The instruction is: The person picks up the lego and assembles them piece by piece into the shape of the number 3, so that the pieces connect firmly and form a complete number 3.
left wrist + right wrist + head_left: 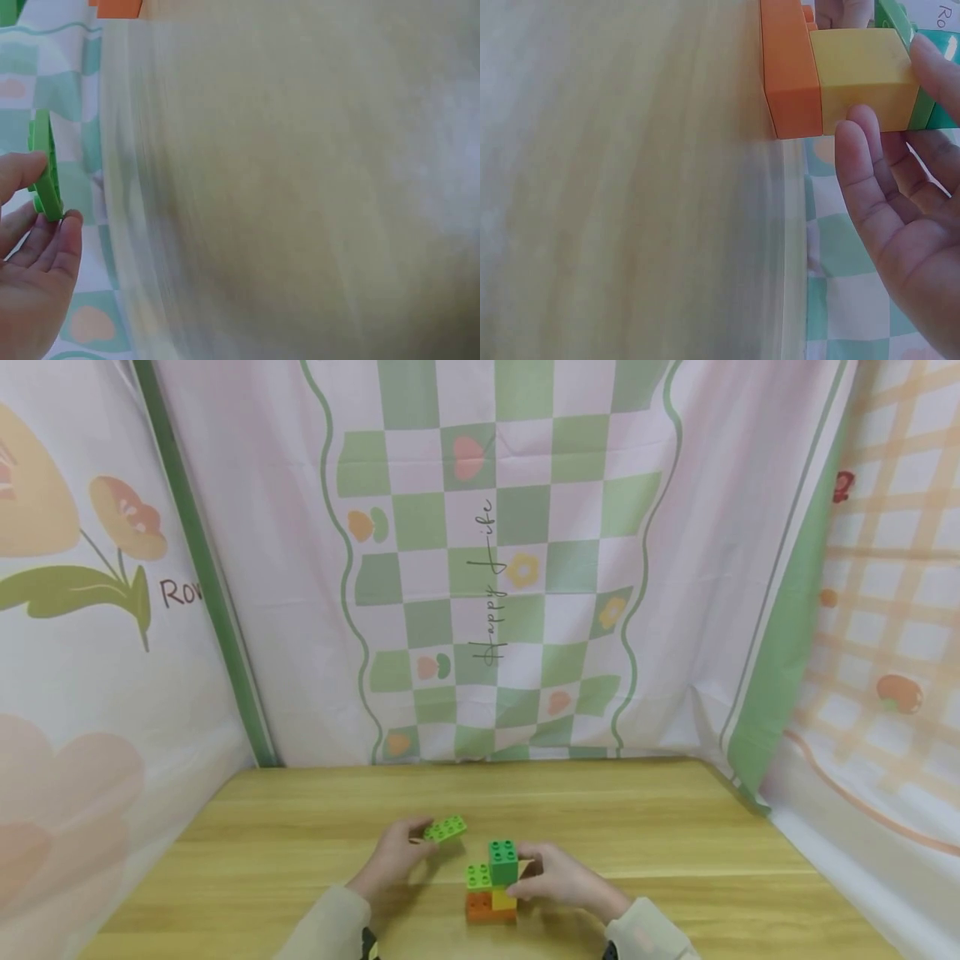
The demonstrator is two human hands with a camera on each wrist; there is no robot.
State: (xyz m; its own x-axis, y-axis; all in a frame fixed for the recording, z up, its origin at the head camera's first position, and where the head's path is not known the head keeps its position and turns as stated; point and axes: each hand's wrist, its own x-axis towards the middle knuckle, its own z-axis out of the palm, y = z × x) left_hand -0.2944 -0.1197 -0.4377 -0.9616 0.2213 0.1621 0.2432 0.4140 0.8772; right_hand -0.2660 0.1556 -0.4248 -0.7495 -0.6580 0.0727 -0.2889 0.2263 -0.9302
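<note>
Between the thumb and fingers of my left hand (396, 858) is a thin lime-green building-block plate (446, 828), studs up; the left wrist view shows this plate (46, 172) edge-on. A small stack stands to its right: an orange brick (478, 908) at the bottom, a yellow block (505, 899) on it, another lime-green plate (477, 875) above that, jutting left, and a dark green block (503, 865) on top. My right hand (558, 878) grips the stack from the right. In the right wrist view its fingertips touch the yellow block (866, 75).
The stack stands on a wood-grain table (300, 810). A checkered cloth curtain (517, 635) hangs behind the far edge. More printed cloth hangs at the left (67, 677) and right (892, 610) sides.
</note>
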